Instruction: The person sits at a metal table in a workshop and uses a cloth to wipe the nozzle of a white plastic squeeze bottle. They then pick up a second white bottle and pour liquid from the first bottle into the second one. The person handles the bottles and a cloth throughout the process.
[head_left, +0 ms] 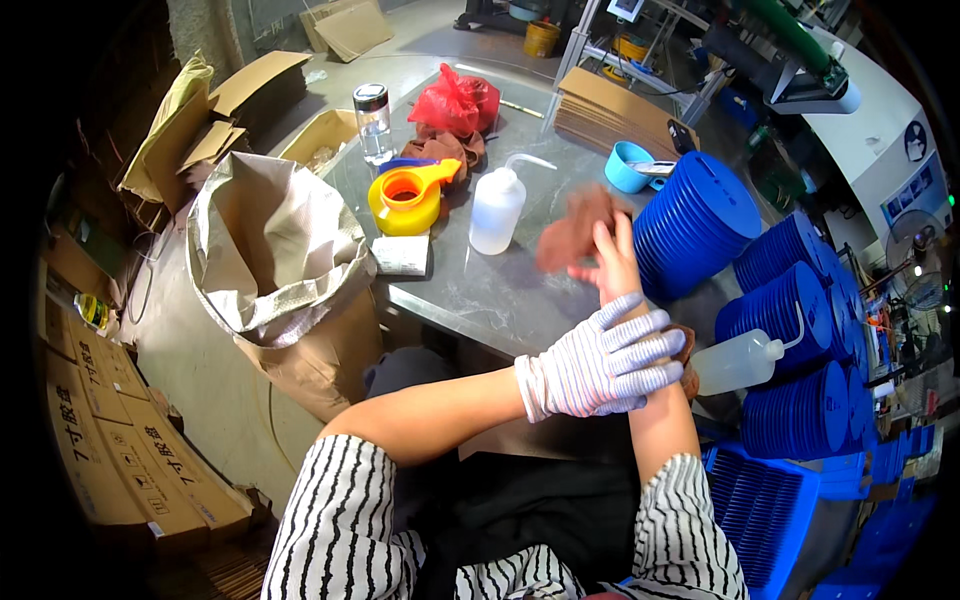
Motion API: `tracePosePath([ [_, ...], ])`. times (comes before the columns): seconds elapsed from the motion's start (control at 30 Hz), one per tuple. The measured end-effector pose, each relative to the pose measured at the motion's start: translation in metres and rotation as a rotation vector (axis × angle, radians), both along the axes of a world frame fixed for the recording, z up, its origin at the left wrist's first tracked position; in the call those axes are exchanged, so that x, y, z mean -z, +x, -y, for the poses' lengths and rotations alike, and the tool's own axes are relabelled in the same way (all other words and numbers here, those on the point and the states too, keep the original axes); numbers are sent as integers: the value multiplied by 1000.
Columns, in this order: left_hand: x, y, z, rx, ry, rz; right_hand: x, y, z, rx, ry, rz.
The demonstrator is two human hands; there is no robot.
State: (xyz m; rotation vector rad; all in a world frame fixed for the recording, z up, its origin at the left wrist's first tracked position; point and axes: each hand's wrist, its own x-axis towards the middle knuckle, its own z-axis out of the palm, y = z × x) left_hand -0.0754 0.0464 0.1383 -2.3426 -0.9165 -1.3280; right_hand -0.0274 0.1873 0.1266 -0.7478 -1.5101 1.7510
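Note:
My left hand, in a white striped knit glove, lies across my right forearm near the wrist, its fingers stretched out and slightly apart. My bare right hand reaches forward over the table, with a brown cloth at its fingers. Motion smears the cloth, and the hand seems closed on part of it. Something brown shows just past the left fingertips, mostly hidden by them. A white squeeze bottle with a bent spout stands upright left of the cloth. Another squeeze bottle lies to the right of my forearms.
The grey table holds a yellow tape dispenser, a glass jar, a red plastic bag and a light-blue cup. Stacked blue discs stand at right, above a blue crate. An open woven sack stands at left.

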Motion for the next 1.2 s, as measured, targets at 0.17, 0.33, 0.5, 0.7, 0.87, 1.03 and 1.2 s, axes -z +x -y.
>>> tracePosePath([
  [0.17,-12,-12,-5,-61,-75,82,4,-8,-12,271,166,185],
  [0.33,-12,-24,0,-63,-179,172,46,92,49,110,541,301],
  [0.5,3,-22,-2,-49,-391,91,17,181,74,491,1464,540],
  [0.7,25,10,-13,-10,-877,-380,67,239,101,735,997,552],
  [0.87,46,35,-21,45,-984,-576,76,238,101,638,965,766],
  [1.03,53,50,-20,89,-996,-518,59,225,94,676,959,1082],
  [1.2,69,58,-19,190,-950,-228,50,211,75,666,992,1238],
])
